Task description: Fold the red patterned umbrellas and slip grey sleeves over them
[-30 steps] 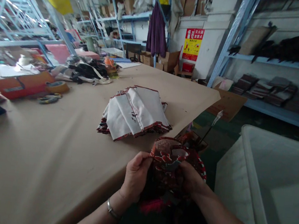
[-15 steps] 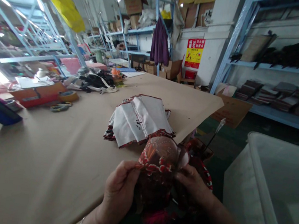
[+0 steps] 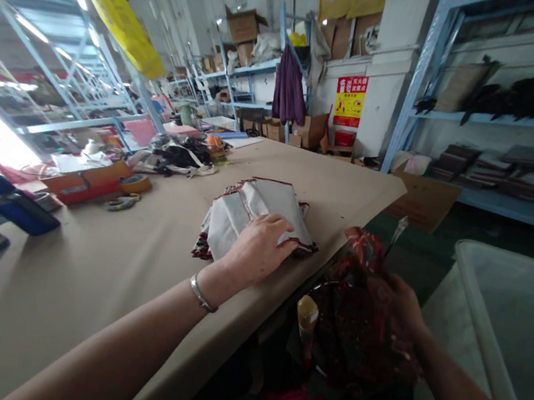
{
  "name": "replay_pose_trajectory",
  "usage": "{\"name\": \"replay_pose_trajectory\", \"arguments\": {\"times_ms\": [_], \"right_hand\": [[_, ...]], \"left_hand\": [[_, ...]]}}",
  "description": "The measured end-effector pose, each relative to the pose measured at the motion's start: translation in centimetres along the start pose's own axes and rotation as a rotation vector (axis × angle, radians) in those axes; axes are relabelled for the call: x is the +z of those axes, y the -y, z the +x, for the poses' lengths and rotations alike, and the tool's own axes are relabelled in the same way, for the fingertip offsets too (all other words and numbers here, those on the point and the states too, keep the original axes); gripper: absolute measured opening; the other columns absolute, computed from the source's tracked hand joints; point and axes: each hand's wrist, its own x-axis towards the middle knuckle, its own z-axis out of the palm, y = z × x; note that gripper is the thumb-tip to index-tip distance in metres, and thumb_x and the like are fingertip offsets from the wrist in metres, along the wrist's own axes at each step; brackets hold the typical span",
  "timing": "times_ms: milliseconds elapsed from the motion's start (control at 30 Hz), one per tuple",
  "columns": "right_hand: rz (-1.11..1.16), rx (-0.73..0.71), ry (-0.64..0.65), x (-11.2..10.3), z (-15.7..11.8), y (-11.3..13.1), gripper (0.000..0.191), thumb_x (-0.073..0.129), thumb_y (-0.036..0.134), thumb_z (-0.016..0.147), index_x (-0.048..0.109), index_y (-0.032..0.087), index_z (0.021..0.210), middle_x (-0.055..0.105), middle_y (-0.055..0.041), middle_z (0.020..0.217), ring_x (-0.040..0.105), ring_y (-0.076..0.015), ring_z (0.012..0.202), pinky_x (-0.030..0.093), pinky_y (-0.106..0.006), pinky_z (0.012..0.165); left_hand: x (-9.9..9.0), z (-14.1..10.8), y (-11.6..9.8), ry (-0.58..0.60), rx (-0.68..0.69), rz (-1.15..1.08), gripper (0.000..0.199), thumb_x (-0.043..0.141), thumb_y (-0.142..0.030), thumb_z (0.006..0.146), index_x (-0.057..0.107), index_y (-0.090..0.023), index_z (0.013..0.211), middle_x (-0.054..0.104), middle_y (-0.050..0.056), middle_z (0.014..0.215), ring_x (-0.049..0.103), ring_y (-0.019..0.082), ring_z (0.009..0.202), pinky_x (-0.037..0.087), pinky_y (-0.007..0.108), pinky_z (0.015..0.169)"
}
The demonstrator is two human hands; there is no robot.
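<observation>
My left hand (image 3: 261, 247) lies over a stack of folded fabric pieces (image 3: 228, 224), white with dark red patterned edges. Its fingers are a little apart and touch the top piece near the front edge. Off the table's edge, my right hand (image 3: 402, 305) is beside dark red patterned fabric (image 3: 353, 326) heaped in a round container. Blur and cloth hide the right fingers, so its grip does not show. A pale rounded tip on a stick-like thing (image 3: 307, 314) stands out at the heap's left side.
Brown paper covers the table (image 3: 124, 285). On its left are a blue box-like thing (image 3: 20, 206), scissors (image 3: 122, 202), tape (image 3: 135, 183) and an orange-red box (image 3: 86, 181). A large white bin (image 3: 474, 311) stands at right, with blue shelving (image 3: 507, 202) behind.
The red patterned piece that both hands held up is no longer between them. My left hand has moved forward onto the stack; my right has moved right, to the red heap.
</observation>
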Motion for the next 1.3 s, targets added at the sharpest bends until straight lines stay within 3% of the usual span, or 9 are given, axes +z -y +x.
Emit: {"name": "replay_pose_trajectory", "arguments": {"times_ms": [100, 200, 300, 467, 633, 867, 1067, 1133, 1300], "right_hand": [[-0.162, 0.12, 0.062, 2.6, -2.4, -6.7, 0.024, 0.049, 0.039, 0.073, 0.061, 0.019, 0.08, 0.066, -0.0084, 0.074, 0.064, -0.0263, 0.072, 0.049, -0.04, 0.072], [-0.174, 0.09, 0.097, 4.4, -3.5, -8.6, 0.039, 0.053, 0.035, 0.07, 0.06, 0.016, 0.103, 0.068, -0.0129, 0.097, 0.065, -0.0294, 0.087, 0.049, -0.044, 0.082], [-0.096, -0.104, 0.098, 5.2, -3.3, -3.9, 0.044, 0.05, 0.036, 0.076, 0.057, 0.014, 0.113, 0.062, -0.0157, 0.117, 0.06, -0.028, 0.106, 0.044, -0.043, 0.095], [0.199, -0.453, 0.152, 4.0, -3.8, 12.2, 0.027, 0.046, 0.039, 0.087, 0.063, 0.02, 0.097, 0.069, -0.0049, 0.093, 0.063, -0.0181, 0.086, 0.048, -0.032, 0.082], [0.176, -0.628, 0.323, 4.3, -4.2, 22.4, 0.021, 0.049, 0.027, 0.086, 0.064, 0.019, 0.098, 0.067, -0.0029, 0.084, 0.061, -0.0151, 0.077, 0.047, -0.029, 0.074], [0.038, -0.78, 0.248, 6.7, -4.1, 28.2, 0.045, 0.06, 0.033, 0.078, 0.055, 0.015, 0.118, 0.065, -0.0093, 0.099, 0.06, -0.0183, 0.083, 0.045, -0.03, 0.072], [-0.266, -0.863, 0.236, 6.2, -3.7, 31.5, 0.028, 0.042, 0.02, 0.085, 0.07, 0.017, 0.086, 0.071, -0.0089, 0.081, 0.064, -0.0214, 0.078, 0.043, -0.031, 0.072], [-0.152, -0.786, 0.281, 6.5, -3.0, 31.2, 0.026, 0.046, 0.014, 0.08, 0.071, 0.018, 0.084, 0.072, -0.0065, 0.08, 0.065, -0.0195, 0.078, 0.044, -0.029, 0.074], [0.628, -0.195, 0.474, 7.3, -0.5, 27.2, 0.014, 0.054, 0.012, 0.071, 0.066, 0.018, 0.067, 0.065, -0.0005, 0.055, 0.059, -0.0148, 0.053, 0.05, -0.027, 0.061]], "left_hand": [[0.6, -0.1, 0.0, 0.081, 0.001, 0.155, 0.019, 0.06, -0.028, 0.08, 0.063, -0.02, 0.097, 0.062, 0.006, 0.1, 0.056, 0.025, 0.1, 0.044, 0.041, 0.092], [0.3, 0.1, 0.5, 0.138, 0.009, 0.196, 0.016, 0.054, -0.022, 0.083, 0.063, -0.019, 0.095, 0.061, 0.006, 0.1, 0.056, 0.023, 0.098, 0.045, 0.037, 0.09], [-0.3, 0.6, 1.3, 0.194, 0.052, 0.184, 0.017, 0.047, -0.02, 0.087, 0.064, -0.018, 0.09, 0.062, 0.005, 0.094, 0.058, 0.019, 0.092, 0.046, 0.031, 0.086], [-1.1, 1.1, 2.2, 0.273, 0.016, 0.291, 0.022, 0.043, -0.015, 0.085, 0.065, -0.015, 0.081, 0.064, 0.006, 0.079, 0.06, 0.019, 0.075, 0.046, 0.029, 0.071], [-3.5, 1.5, 2.2, 0.059, -0.118, 0.15, 0.019, 0.045, -0.015, 0.079, 0.062, -0.017, 0.072, 0.063, 0.002, 0.068, 0.057, 0.015, 0.065, 0.041, 0.025, 0.06], [-9.2, 1.3, 0.9, -0.069, -0.164, 0.074, 0.01, 0.052, -0.011, 0.068, 0.058, -0.017, 0.063, 0.053, -0.004, 0.057, 0.046, 0.011, 0.056, 0.032, 0.023, 0.053], [-10.8, 0.1, 0.5, -0.04, 0.019, 0.088, 0.016, 0.05, -0.011, 0.076, 0.063, -0.018, 0.077, 0.061, -0.001, 0.073, 0.054, 0.013, 0.069, 0.041, 0.025, 0.065], [-10.8, -1.1, 0.2, -0.175, 0.05, 0.05, 0.016, 0.051, -0.014, 0.079, 0.064, -0.018, 0.089, 0.063, 0.003, 0.088, 0.057, 0.016, 0.082, 0.043, 0.028, 0.075], [-8.8, -5.2, -0.4, -0.403, -0.044, -0.116, 0.011, 0.052, -0.02, 0.085, 0.061, -0.017, 0.08, 0.062, 0.003, 0.08, 0.057, 0.014, 0.077, 0.044, 0.025, 0.072]]}}
